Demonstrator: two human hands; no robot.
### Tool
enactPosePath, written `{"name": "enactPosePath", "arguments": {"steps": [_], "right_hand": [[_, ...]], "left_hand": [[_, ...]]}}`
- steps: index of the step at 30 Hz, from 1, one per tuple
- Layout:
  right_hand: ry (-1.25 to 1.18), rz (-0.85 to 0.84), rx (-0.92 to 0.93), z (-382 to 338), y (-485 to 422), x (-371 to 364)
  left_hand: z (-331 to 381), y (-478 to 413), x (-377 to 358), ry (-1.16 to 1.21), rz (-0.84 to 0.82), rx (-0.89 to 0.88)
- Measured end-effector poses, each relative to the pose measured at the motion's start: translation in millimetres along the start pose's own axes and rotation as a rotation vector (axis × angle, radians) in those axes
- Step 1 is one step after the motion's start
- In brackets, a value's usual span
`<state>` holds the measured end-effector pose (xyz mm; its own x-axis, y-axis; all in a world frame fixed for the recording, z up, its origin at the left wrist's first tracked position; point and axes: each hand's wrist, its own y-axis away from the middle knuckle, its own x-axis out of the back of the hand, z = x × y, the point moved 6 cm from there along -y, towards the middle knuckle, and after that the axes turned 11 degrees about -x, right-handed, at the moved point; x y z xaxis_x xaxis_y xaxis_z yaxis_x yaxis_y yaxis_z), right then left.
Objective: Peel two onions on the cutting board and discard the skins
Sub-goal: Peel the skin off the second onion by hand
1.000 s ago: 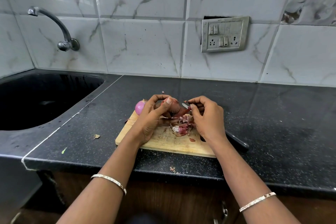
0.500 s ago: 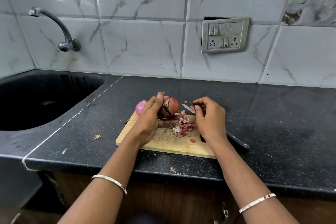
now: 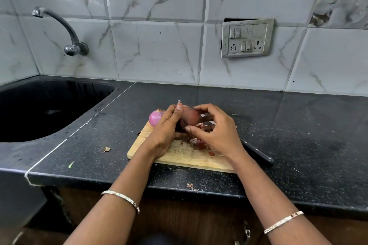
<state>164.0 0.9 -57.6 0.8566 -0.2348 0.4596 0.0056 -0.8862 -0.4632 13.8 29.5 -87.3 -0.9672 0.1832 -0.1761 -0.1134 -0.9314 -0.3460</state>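
Note:
On the wooden cutting board [image 3: 179,155] my left hand [image 3: 165,131] grips a brown-red unpeeled onion [image 3: 190,116] from the left, holding it just above the board. My right hand [image 3: 219,133] curls over the same onion from the right, its thumb pressed on the lower skin. A peeled pink onion [image 3: 155,118] sits at the board's far left corner, behind my left hand. A pile of torn skins [image 3: 197,143] lies on the board beneath my hands.
A black-handled knife [image 3: 256,154] lies across the board's right edge, its blade partly under my right hand. A dark sink [image 3: 49,109] with a tap [image 3: 59,24] is at the left. Skin scraps [image 3: 106,149] dot the black counter. A socket panel [image 3: 247,38] is on the wall.
My right hand has moved left from pinching a skin strip beside the onion to curling over the onion. My left hand has turned the onion slightly. The knife has stayed put.

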Motion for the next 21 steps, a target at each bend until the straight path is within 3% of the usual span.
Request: {"name": "enactPosePath", "arguments": {"steps": [9, 21], "right_hand": [[-0.248, -0.001, -0.17, 10, 0, 5], [-0.168, 0.102, -0.165, 10, -2, 13]], "left_hand": [[-3, -2, 1, 0.075, 0.017, 0.034], [-1, -1, 2, 0.036, -0.001, 0.026]]}}
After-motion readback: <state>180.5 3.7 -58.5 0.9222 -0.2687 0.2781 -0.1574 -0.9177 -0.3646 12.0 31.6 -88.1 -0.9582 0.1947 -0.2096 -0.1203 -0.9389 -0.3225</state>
